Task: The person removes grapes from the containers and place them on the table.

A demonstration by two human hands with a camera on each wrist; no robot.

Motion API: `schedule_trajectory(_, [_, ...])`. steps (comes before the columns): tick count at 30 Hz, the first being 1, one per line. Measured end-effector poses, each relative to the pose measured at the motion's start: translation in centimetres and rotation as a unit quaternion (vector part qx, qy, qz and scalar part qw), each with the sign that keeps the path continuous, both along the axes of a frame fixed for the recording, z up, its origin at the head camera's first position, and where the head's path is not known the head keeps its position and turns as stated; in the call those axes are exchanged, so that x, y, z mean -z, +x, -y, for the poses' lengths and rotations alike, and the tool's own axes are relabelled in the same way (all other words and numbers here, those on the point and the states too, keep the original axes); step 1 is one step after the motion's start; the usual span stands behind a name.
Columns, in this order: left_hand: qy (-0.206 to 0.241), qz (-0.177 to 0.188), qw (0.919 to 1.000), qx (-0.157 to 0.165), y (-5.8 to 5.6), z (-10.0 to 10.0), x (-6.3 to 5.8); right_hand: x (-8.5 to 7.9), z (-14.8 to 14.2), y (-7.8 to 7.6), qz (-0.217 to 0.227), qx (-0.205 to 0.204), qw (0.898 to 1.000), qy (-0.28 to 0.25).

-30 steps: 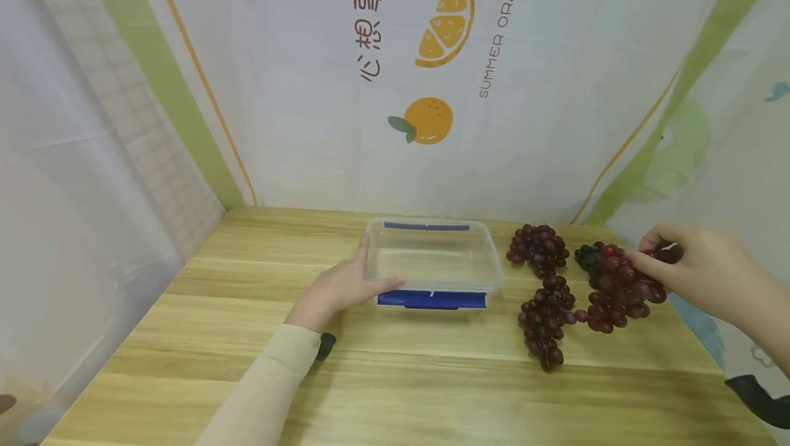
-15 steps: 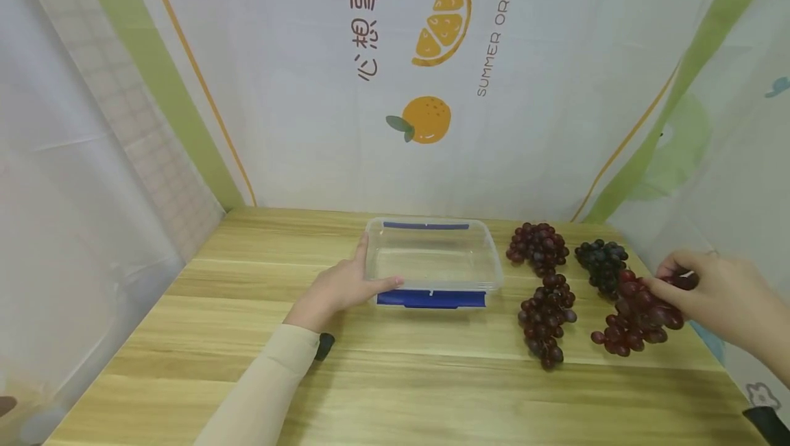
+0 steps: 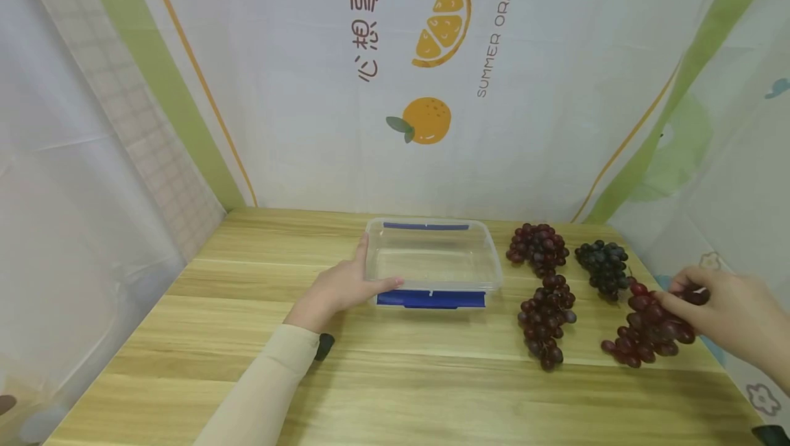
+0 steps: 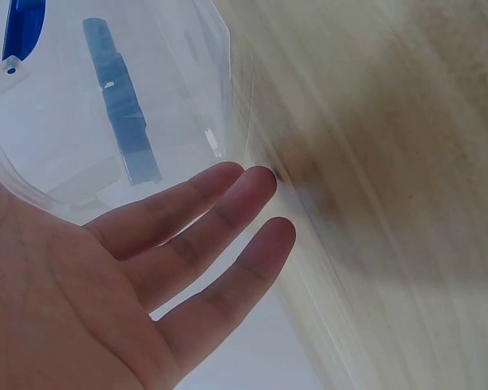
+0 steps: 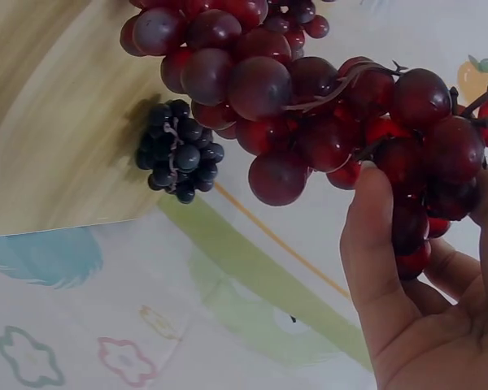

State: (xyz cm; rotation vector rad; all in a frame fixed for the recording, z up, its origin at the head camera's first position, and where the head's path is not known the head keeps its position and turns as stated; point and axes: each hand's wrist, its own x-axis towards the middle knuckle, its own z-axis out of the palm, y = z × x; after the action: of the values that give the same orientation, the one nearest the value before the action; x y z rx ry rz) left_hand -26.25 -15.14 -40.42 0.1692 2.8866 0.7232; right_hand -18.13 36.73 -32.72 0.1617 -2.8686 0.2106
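Note:
My left hand (image 3: 345,288) rests against the left side of a clear plastic food container (image 3: 432,257) with blue clips, thumb along its front rim. Its fingers look straight in the left wrist view, beside the container's wall. My right hand (image 3: 731,305) pinches a bunch of red grapes (image 3: 651,329) at the table's right side. In the right wrist view thumb and fingers hold one end of that red bunch (image 5: 268,89). A dark, nearly black bunch of grapes (image 3: 601,264) lies just behind it.
Two more dark red grape bunches lie right of the container: one at the back (image 3: 537,247), one nearer (image 3: 546,322). The wooden table (image 3: 420,377) ends at a printed cloth (image 3: 308,89) behind and at both sides.
My right hand has moved right and toward me with the red grapes, away from the other bunches, uncovering the black bunch. My left hand stays at the container.

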Motion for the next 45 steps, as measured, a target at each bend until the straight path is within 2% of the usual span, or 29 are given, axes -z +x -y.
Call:
schedule_trajectory(10, [0.001,-0.002,1.0000,-0.001,0.0,0.2,0.1,0.9,-0.7,-0.1,0.027,0.009,1.000,0.008])
schedule_trajectory(16, [0.002,-0.002,1.0000,-0.001,-0.1,0.3,0.4,2.0,-1.1,-0.2,0.046,0.009,0.999,0.004])
schedule_trajectory(25, [-0.004,0.003,1.0000,0.000,-0.2,0.3,0.5,4.4,-1.3,-0.8,0.115,0.009,0.993,-0.022])
schedule_trajectory(29, [-0.004,0.004,1.0000,-0.002,-0.1,0.2,0.5,5.7,-1.1,-1.0,0.128,-0.018,0.992,-0.009])
schedule_trajectory(32, [0.000,0.003,1.0000,-0.002,-0.1,0.1,0.4,6.5,-1.1,-1.1,0.122,-0.039,0.992,0.007])
schedule_trajectory(34, [0.002,0.002,1.0000,0.000,-0.1,0.1,0.4,6.9,-1.1,-1.2,0.124,-0.042,0.991,0.011])
schedule_trajectory(41, [-0.005,0.003,1.0000,-0.001,-0.1,0.1,0.5,7.1,-1.0,-1.4,0.177,-0.006,0.984,0.018])
schedule_trajectory(45, [-0.006,0.004,1.0000,-0.002,-0.2,0.0,0.5,7.2,-1.0,-1.4,0.165,0.003,0.986,0.015])
